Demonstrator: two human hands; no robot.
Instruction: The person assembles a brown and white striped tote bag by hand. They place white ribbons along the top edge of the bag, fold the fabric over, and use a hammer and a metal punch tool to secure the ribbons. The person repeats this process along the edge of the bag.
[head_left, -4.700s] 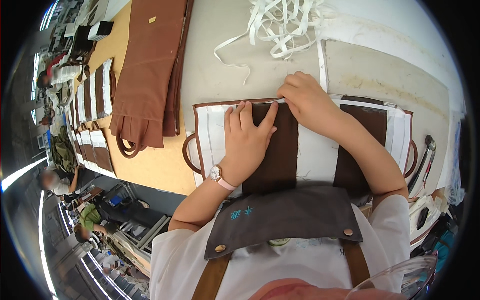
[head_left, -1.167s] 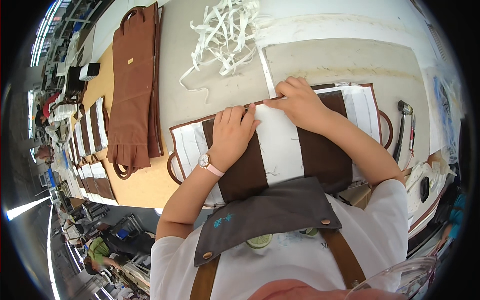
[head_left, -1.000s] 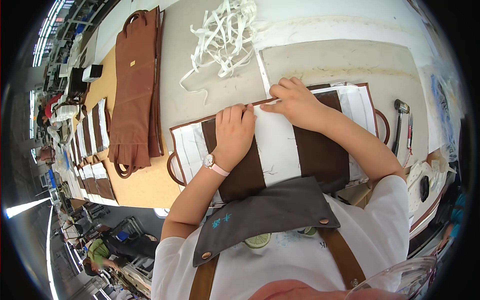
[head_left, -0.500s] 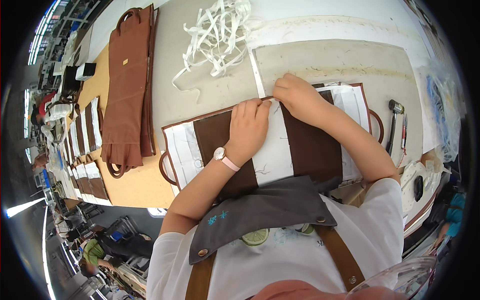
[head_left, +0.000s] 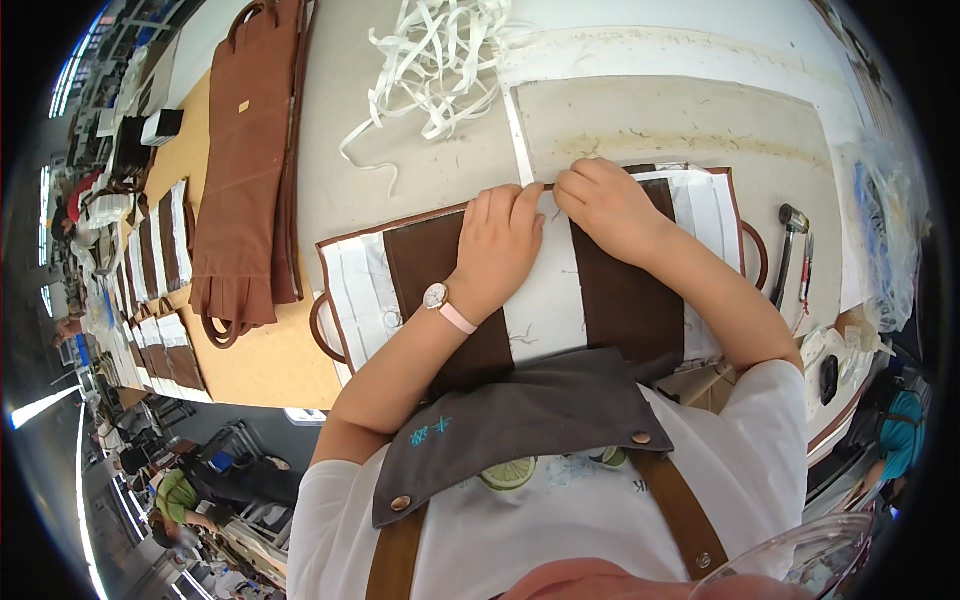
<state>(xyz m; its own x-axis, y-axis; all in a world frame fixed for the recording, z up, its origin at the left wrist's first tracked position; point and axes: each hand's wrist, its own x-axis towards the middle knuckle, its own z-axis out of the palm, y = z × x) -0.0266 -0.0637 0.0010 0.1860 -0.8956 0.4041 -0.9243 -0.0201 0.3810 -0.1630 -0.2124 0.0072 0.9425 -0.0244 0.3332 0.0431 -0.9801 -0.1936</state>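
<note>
A flat unfinished bag (head_left: 545, 285) lies before me, lining side up, with white and dark brown bands, a reddish-brown edge and a brown loop handle at either end. My left hand (head_left: 500, 245) rests on it with fingers bent at the far edge. Close beside it, my right hand (head_left: 612, 212) has its fingers curled and closed on the same edge. The fingertips of both hands meet near the middle of that edge, around the white band. What lies under the fingertips is hidden.
A tangle of white tape (head_left: 440, 65) lies beyond the bag. Stacked reddish-brown bags (head_left: 243, 170) are at left, with striped pieces (head_left: 160, 245) past them. On the right lie a hammer (head_left: 790, 245), a thin red-handled tool (head_left: 806, 270) and clear plastic (head_left: 885, 230).
My right hand has come down slightly, and its fingers are closer onto the bag's edge. The left hand stays nearly in place. The whole view has shifted a little.
</note>
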